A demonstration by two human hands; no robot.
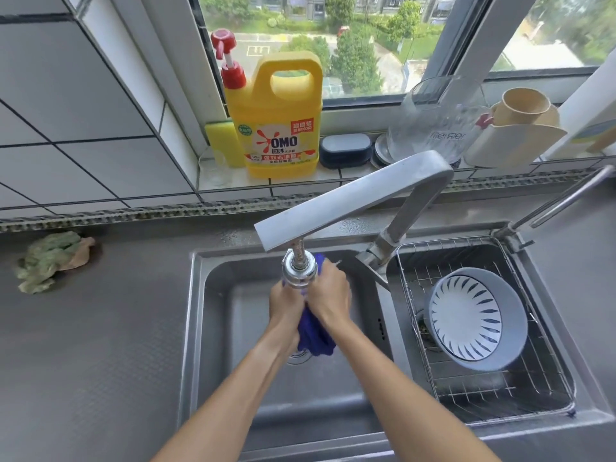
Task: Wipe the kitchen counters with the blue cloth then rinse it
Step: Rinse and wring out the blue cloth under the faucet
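The blue cloth (315, 335) is bunched between both hands over the left sink basin (216, 328), right under the faucet head (299, 270). My left hand (286, 303) grips the cloth from the left and my right hand (330, 291) grips it from the right. A fold of cloth hangs down below my wrists, and a bit shows behind the faucet head. The faucet head hides part of both hands. Grey counter (100, 345) stretches to the left of the sink.
A crumpled green rag (50, 260) lies on the left counter. The right basin holds a wire rack (500, 388) with a blue-and-white bowl (473, 318). On the sill stand a yellow detergent jug (281, 121), sponge (221, 141), glass jar (436, 118) and beige cups (520, 128).
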